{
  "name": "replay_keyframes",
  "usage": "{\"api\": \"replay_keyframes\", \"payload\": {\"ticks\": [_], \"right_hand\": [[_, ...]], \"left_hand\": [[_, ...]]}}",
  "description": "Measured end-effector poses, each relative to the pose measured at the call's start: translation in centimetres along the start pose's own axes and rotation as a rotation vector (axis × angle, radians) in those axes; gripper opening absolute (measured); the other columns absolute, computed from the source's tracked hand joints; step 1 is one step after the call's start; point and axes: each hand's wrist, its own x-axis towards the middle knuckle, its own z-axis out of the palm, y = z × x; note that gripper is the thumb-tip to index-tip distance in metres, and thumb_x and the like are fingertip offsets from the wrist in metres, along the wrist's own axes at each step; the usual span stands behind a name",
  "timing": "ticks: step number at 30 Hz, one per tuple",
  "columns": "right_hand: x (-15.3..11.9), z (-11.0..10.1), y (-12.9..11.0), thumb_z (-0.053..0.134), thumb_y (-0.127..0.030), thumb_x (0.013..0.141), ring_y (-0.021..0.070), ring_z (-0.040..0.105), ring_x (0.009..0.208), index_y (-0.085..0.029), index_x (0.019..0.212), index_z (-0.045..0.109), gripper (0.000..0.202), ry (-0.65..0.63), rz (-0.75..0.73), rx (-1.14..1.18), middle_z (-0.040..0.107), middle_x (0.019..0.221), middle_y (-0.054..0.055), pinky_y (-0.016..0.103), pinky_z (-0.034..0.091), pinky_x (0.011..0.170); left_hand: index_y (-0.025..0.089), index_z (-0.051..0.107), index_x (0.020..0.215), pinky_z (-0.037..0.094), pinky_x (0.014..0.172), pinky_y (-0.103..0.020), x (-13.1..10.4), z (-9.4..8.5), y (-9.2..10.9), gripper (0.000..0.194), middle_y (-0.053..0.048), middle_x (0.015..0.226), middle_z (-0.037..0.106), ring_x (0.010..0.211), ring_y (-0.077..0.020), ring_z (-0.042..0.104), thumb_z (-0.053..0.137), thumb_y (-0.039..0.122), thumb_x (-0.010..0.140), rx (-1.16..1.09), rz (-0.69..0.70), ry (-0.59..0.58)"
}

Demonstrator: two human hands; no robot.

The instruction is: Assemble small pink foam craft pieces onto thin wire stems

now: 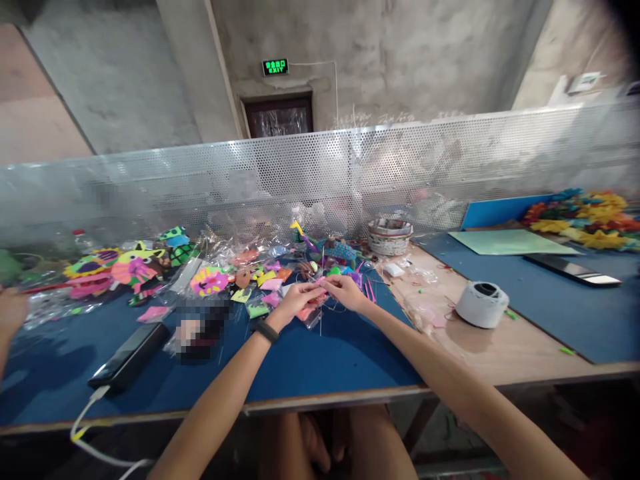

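Observation:
Over the blue mat, my left hand and my right hand meet with fingertips pinched together. Between them is a small pink piece, largely covered by the fingers; its kind is too small to tell. Just below lies a clear plastic bag with orange-pink stuff in it. Beyond my hands are small bags of coloured clay, a bright green lump and a blue-and-purple figure. A thin upright stick or wire shows close to my fingers. My left wrist wears a dark band.
A power bank with a white cable lies left, near colourful clay animals. Another person's hand is at the far left. Right are a woven basket, a white roll and a phone. A perforated metal screen stands behind.

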Motion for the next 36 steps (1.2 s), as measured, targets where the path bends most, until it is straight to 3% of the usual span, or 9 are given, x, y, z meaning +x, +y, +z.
{"api": "replay_keyframes", "payload": {"ticks": [5, 10, 17, 24, 36], "right_hand": [[0.0, -0.1, 0.3, 0.057, -0.058, 0.088, 0.0106, 0.047, 0.047, -0.016, 0.084, 0.067, 0.044, -0.013, 0.005, -0.020, 0.052, 0.055, -0.003, 0.023, 0.034, 0.046], [0.0, -0.1, 0.6, 0.056, -0.056, 0.089, 0.0122, 0.055, 0.048, -0.017, 0.096, 0.066, 0.041, -0.031, 0.048, 0.006, 0.061, 0.067, 0.000, 0.023, 0.041, 0.046], [0.0, -0.4, 0.6, 0.056, -0.048, 0.090, 0.0114, 0.051, 0.050, -0.017, 0.103, 0.068, 0.036, -0.005, -0.008, -0.018, 0.059, 0.067, 0.000, 0.023, 0.040, 0.048], [0.1, -0.6, 0.9, 0.058, -0.038, 0.087, 0.0124, 0.055, 0.060, -0.017, 0.109, 0.066, 0.032, 0.064, -0.060, 0.003, 0.064, 0.078, 0.002, 0.024, 0.046, 0.056], [0.1, -0.8, 0.5, 0.056, -0.036, 0.087, 0.0148, 0.067, 0.072, -0.021, 0.117, 0.062, 0.034, 0.032, 0.075, 0.190, 0.072, 0.107, 0.007, 0.020, 0.049, 0.048]], "left_hand": [[0.013, 0.074, 0.099, 0.056, 0.076, -0.030, 0.3, -0.4, -0.2, 0.042, -0.008, 0.088, 0.074, 0.076, -0.0161, 0.069, 0.086, 0.039, 0.068, -0.059, -0.010, -0.036], [0.014, 0.074, 0.100, 0.056, 0.081, -0.032, 0.0, -0.6, 0.2, 0.040, -0.008, 0.089, 0.075, 0.078, -0.0165, 0.070, 0.087, 0.035, 0.068, -0.103, -0.027, -0.044], [0.014, 0.075, 0.098, 0.055, 0.080, -0.031, -0.1, -0.9, 0.3, 0.039, -0.009, 0.094, 0.075, 0.083, -0.0183, 0.071, 0.086, 0.036, 0.068, -0.040, -0.037, -0.014], [0.014, 0.074, 0.097, 0.056, 0.080, -0.031, 0.1, -1.2, -0.1, 0.038, -0.008, 0.091, 0.074, 0.082, -0.0174, 0.070, 0.085, 0.038, 0.070, -0.047, -0.022, -0.059], [0.016, 0.073, 0.105, 0.057, 0.079, -0.030, 0.2, -1.1, -0.4, 0.039, -0.008, 0.098, 0.074, 0.082, -0.0154, 0.070, 0.084, 0.035, 0.073, -0.115, -0.004, -0.017]]}}
